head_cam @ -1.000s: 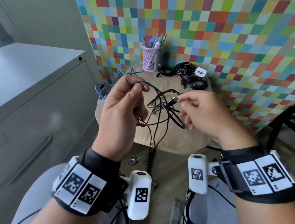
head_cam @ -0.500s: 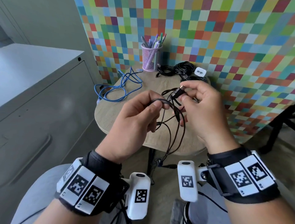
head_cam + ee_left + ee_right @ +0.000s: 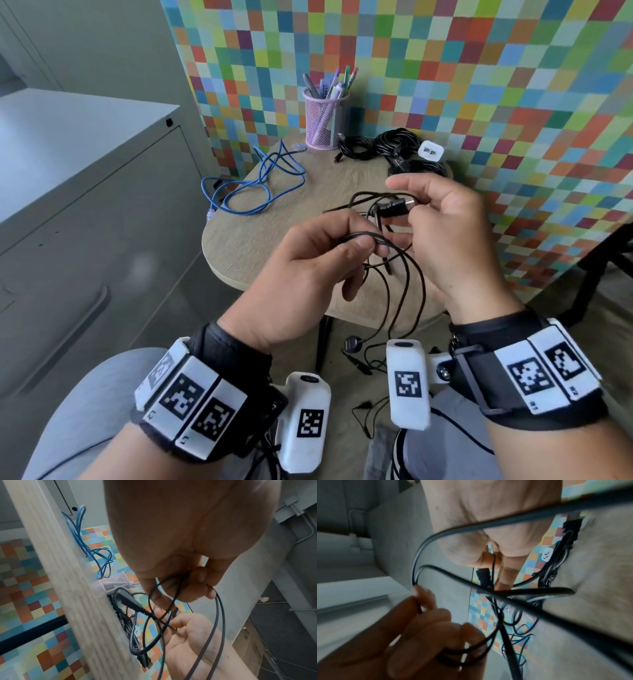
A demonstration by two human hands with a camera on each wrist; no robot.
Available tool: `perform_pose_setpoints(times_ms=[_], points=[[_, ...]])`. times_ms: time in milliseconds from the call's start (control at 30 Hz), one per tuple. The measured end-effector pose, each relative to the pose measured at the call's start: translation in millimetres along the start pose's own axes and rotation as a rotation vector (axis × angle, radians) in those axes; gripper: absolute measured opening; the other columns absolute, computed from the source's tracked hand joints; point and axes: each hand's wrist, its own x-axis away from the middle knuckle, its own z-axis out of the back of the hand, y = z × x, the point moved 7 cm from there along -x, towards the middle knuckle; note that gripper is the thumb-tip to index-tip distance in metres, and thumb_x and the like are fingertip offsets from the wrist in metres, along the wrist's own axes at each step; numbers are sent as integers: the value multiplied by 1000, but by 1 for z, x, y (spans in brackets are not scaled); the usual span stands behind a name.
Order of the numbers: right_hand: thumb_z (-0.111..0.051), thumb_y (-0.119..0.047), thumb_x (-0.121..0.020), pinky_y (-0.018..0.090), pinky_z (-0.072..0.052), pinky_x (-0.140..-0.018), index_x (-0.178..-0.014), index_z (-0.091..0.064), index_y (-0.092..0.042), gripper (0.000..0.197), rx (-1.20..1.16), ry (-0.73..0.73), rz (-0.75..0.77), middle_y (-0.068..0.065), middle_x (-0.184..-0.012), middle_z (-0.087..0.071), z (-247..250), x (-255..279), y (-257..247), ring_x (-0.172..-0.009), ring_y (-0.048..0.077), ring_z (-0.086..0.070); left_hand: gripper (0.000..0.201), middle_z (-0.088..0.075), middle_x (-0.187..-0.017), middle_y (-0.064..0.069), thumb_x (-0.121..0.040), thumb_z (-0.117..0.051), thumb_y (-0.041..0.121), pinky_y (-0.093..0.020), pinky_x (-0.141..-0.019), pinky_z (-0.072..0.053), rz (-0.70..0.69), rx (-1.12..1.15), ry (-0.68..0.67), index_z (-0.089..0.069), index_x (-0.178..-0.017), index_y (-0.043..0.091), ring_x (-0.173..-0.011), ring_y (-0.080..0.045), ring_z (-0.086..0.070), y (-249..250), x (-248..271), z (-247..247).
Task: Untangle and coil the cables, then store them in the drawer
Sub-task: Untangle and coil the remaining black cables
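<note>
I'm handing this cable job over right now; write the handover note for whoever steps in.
Left hand: pinches loops of the thin black cable between thumb and fingers.
Right hand: pinches that cable's black plug.
Both are held above the round wooden table; the cable's loose end hangs towards the floor.
On the table: blue cable, uncoiled; black cable bundle with a white adapter beside the pen cup.
Done: nothing coiled or stored that shows.
Left: untangle and coil each cable, then store them in the grey cabinet's drawer, now closed.
</note>
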Motion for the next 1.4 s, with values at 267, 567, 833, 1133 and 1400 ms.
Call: perform_pose_setpoints(times_ms=[267, 567, 833, 1133, 1400], points=[[-46, 2, -104, 41, -60, -72, -108, -72, -18, 33, -147, -30, -28, 1, -85, -75, 1, -5, 4, -88, 22, -70, 19, -40, -69, -26, -97, -49, 10, -31, -57, -45, 20, 43, 137, -65, -88, 7, -57, -30, -34, -8, -3, 12], [-63, -29, -101, 35, -53, -77, -98, -78, -23, 16, 422, 30, 483, -10, -81, -62, 18, 7, -52, -84, 23, -62, 20, -47, -60, 15, -102, -49, 16, -38, -56, -39, -120, -46, 398, -66, -92, 15, -49, -14, -39, 17, 0, 36], [-63, -16, -103, 52, -57, -55, -137, -62, -24, 36, -22, -622, 151, 0, -57, -56, -38, 50, -64, -49, 25, -55, 17, -55, -64, 13, -102, -53, 13, -32, -48, -37, -226, -275, 304, -68, -97, 20, -51, -12, -42, 54, 5, 30], [-64, -28, -102, 12, -19, -40, -90, -72, -25, 14, -100, -141, 220, -14, -46, -34, 66, -1, -83, -33, 1, -22, 44, -35, -58, -16, -91, -57, 52, -35, -51, -35, 165, -289, 109, -60, -61, 20, -48, -18, -35, 13, 12, 62], [-70, -49, -88, 48, -62, -69, -115, -72, -35, 31, 497, -490, 1, 1, -81, -76, 16, 22, -48, -64, 19, -73, 30, -33, -58, 3, -101, -48, 28, -22, -45, -21, 54, -210, 185, -66, -79, 18, -49, -12, -24, 21, 5, 58]])
